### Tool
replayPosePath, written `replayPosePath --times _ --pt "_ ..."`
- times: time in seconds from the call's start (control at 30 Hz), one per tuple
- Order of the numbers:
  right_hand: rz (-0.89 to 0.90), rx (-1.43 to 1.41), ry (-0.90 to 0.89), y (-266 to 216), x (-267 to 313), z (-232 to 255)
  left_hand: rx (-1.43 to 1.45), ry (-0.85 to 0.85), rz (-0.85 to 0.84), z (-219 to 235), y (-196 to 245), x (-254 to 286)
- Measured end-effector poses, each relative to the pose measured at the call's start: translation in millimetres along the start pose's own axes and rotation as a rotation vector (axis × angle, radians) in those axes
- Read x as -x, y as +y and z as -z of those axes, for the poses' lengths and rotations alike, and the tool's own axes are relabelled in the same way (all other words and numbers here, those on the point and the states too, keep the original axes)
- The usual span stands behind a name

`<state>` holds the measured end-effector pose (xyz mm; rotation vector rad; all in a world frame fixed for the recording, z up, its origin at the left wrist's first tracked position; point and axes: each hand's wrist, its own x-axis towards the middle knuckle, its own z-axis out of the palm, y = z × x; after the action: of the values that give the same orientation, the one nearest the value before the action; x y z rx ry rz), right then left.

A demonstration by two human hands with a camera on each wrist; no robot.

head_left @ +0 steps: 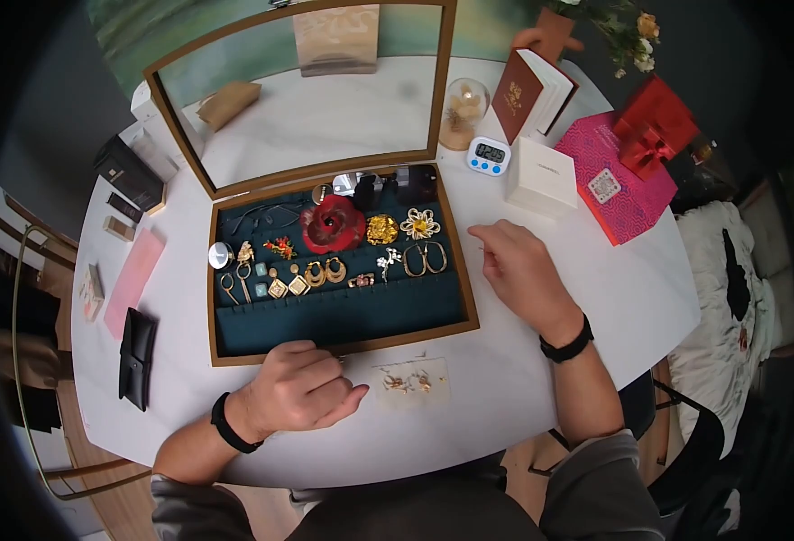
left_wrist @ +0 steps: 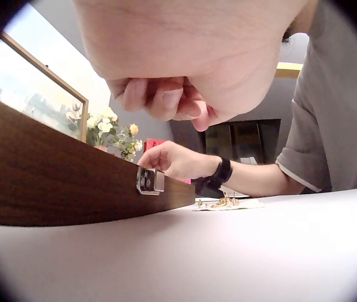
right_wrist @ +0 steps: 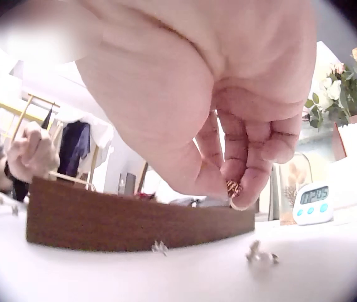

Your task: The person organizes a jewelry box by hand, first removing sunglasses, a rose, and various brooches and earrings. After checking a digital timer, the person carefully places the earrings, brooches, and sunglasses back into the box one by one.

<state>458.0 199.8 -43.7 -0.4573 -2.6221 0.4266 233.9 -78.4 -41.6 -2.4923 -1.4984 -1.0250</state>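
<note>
I had right grip (head_left: 518,270) pinching small gold piece (right_wrist: 233,187) above counter (head_left: 496,419), beside case (head_left: 465,279); judged piece light, stiff, slippery, likely fragile, best pinched by edges. Left grip (head_left: 302,388) curled, looked empty.

A white bench (head_left: 496,415) with rounded edges stands on a wood floor (head_left: 108,509). Behind it, a green painted panel (head_left: 122,32) adjoins a dark grey wall (head_left: 50,104). White bedding (head_left: 702,298) and 1 black chair (head_left: 703,451) flank the right side.
</note>
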Motion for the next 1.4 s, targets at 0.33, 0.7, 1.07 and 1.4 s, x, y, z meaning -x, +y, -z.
replayPosePath --times 0.33,0.7,1.07,1.4 --pt "0.430 -0.079 0.171 -66.5 8.9 3.6 -0.165 0.154 0.053 -7.3 2.9 -26.3" --pt "0.544 -0.230 0.152 -92.1 23.9 -14.5 -0.094 0.175 0.012 -28.3 1.5 -37.5" --pt "0.469 -0.209 0.138 -78.3 20.8 -20.3 -0.047 0.184 0.202 -29.1 2.7 -38.4" --pt "0.404 -0.139 0.179 -83.3 20.6 -19.2 0.004 0.207 0.294 -32.4 2.3 -38.6"
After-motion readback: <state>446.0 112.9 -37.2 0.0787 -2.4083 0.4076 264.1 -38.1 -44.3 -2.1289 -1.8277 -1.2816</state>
